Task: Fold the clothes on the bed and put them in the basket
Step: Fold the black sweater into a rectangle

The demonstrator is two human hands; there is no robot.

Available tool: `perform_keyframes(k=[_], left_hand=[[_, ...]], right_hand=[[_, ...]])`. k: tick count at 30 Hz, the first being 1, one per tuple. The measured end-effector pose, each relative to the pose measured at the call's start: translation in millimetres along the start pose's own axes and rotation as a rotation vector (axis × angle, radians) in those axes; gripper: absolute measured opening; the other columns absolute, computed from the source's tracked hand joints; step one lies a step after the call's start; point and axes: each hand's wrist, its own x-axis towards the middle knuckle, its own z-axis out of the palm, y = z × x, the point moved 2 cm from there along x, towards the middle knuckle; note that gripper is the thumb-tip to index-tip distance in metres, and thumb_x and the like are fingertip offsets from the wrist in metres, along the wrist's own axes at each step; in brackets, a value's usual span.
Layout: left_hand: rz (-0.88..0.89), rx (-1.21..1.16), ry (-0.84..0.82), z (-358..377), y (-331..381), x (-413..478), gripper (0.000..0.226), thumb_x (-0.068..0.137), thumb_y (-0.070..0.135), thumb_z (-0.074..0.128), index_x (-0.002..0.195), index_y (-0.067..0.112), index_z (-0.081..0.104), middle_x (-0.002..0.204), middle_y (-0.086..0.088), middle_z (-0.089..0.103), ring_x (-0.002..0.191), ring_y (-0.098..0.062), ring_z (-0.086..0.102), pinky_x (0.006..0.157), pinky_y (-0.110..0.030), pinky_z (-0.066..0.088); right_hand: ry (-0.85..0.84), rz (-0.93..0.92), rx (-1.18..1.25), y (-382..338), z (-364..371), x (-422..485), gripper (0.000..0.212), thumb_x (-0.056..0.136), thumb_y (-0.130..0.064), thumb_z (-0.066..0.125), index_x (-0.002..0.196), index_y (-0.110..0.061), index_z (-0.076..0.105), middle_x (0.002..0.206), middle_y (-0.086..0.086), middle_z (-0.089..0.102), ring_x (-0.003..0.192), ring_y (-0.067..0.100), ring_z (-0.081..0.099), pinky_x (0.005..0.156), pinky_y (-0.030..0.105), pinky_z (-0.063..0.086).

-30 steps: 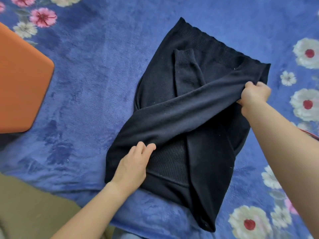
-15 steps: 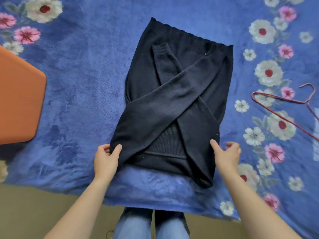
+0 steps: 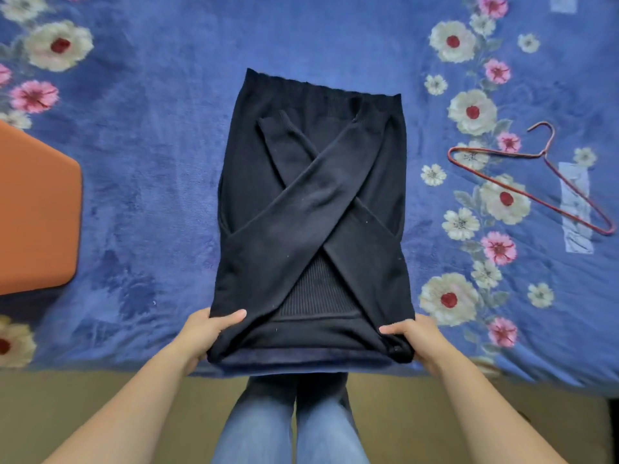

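Black sweater (image 3: 311, 202) lies flat on the bed (image 3: 150, 162), on a blue floral blanket, roughly centred along the near edge. Both sleeves are folded in and crossed over the body in an X, the ribbed hem points to the far side, and the neck end lies toward the person. Left hand (image 3: 204, 333) grips the near left corner of the sweater, thumb on top, fingers tucked under the fabric. Right hand (image 3: 413, 336) does the same at the near right corner, thumb on top pinching the bunched cloth. The near edge of the sweater is lifted slightly off the blanket between the two hands. Red wire hanger (image 3: 536, 185) lies on the blanket toward the right edge, well apart from the sweater. Orange object (image 3: 37, 212) sits at the left edge - only partly in view, cannot tell what it is. Legs in jeans (image 3: 261, 426) stand at the near edge of the bed.
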Motion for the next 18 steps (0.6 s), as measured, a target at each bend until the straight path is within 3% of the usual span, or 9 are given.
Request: perform_keyframes(k=[4, 6, 8, 10, 12, 13, 14, 16, 18], left_hand=[[-0.156, -0.002, 0.062, 15, -26, -45, 0.025, 0.082, 0.01, 0.074, 0.105, 0.002, 0.068, 0.085, -0.004, 0.075, 0.071, -0.018, 0.069, 0.059, -0.026, 0.051], [-0.118, -0.038, 0.193, 16, -20, -54, 0.037, 0.084, 0.008, 0.071, 0.119, 0.008, 0.06, 0.101, -0.006, 0.068, 0.078, -0.02, 0.063, 0.071, -0.032, 0.049], [-0.052, -0.083, 0.209, 10, 4, -56, 0.066, 0.081, 0.018, 0.071, 0.14, 0.033, 0.045, 0.118, -0.003, 0.064, 0.095, -0.022, 0.063, 0.089, -0.039, 0.05], [0.006, -0.192, 0.135, 6, 35, -53, 0.05, 0.083, 0.019, 0.066, 0.129, 0.036, 0.058, 0.108, -0.001, 0.072, 0.093, -0.019, 0.067, 0.088, -0.036, 0.051], [0.047, -0.35, 0.079, 3, 72, -45, 0.015, 0.092, 0.014, 0.058, 0.099, 0.016, 0.071, 0.077, 0.002, 0.073, 0.065, -0.009, 0.067, 0.071, -0.027, 0.051], [0.046, -0.408, 0.072, 2, 95, -38, 0.015, 0.095, 0.015, 0.055, 0.086, 0.013, 0.067, 0.062, 0.002, 0.065, 0.049, -0.005, 0.059, 0.06, -0.021, 0.049], [0.041, -0.446, 0.056, -1, 116, -32, 0.02, 0.096, 0.018, 0.053, 0.078, 0.014, 0.061, 0.054, 0.002, 0.055, 0.04, -0.003, 0.051, 0.05, -0.017, 0.047], [0.017, -0.512, -0.032, -7, 158, -14, 0.026, 0.096, 0.03, 0.051, 0.075, 0.015, 0.052, 0.055, 0.001, 0.043, 0.037, -0.004, 0.043, 0.038, -0.013, 0.042], [0.023, -0.541, -0.075, -12, 195, 14, 0.033, 0.096, 0.042, 0.046, 0.079, 0.013, 0.05, 0.055, 0.0, 0.044, 0.038, -0.006, 0.045, 0.037, -0.013, 0.043]], right_hand=[[-0.044, 0.1, -0.263, 19, -11, -35, 0.054, 0.054, -0.014, 0.079, 0.102, 0.008, 0.068, 0.108, 0.024, 0.07, 0.085, 0.025, 0.065, 0.078, 0.035, 0.051], [-0.028, 0.054, -0.22, 7, -15, -44, 0.075, 0.061, -0.014, 0.085, 0.13, -0.009, 0.055, 0.129, 0.007, 0.061, 0.107, 0.026, 0.062, 0.089, 0.038, 0.05], [-0.019, -0.048, -0.105, -22, -23, -53, 0.089, 0.077, -0.009, 0.079, 0.148, -0.032, 0.032, 0.129, -0.011, 0.046, 0.12, 0.023, 0.056, 0.085, 0.032, 0.047], [-0.067, -0.097, -0.012, -53, -31, -52, 0.068, 0.083, -0.006, 0.071, 0.139, -0.036, 0.048, 0.118, -0.013, 0.057, 0.099, 0.015, 0.065, 0.071, 0.025, 0.05], [-0.131, -0.067, 0.023, -87, -39, -50, 0.033, 0.086, -0.007, 0.064, 0.117, -0.017, 0.071, 0.101, 0.005, 0.071, 0.073, 0.016, 0.067, 0.054, 0.022, 0.05], [-0.154, -0.047, 0.03, -103, -44, -43, 0.023, 0.087, -0.008, 0.061, 0.106, -0.01, 0.074, 0.096, 0.012, 0.071, 0.066, 0.018, 0.066, 0.05, 0.021, 0.048], [-0.158, -0.029, 0.056, -118, -49, -35, 0.021, 0.088, -0.008, 0.058, 0.101, -0.005, 0.074, 0.093, 0.014, 0.07, 0.063, 0.018, 0.066, 0.048, 0.021, 0.048], [-0.144, -0.042, 0.168, -151, -54, -16, 0.027, 0.092, -0.004, 0.051, 0.113, 0.003, 0.067, 0.091, 0.015, 0.068, 0.062, 0.018, 0.067, 0.045, 0.022, 0.049], [-0.115, -0.07, 0.301, -183, -54, 11, 0.033, 0.099, -0.023, 0.045, 0.117, 0.001, 0.061, 0.082, 0.014, 0.071, 0.058, 0.019, 0.069, 0.042, 0.02, 0.047]])
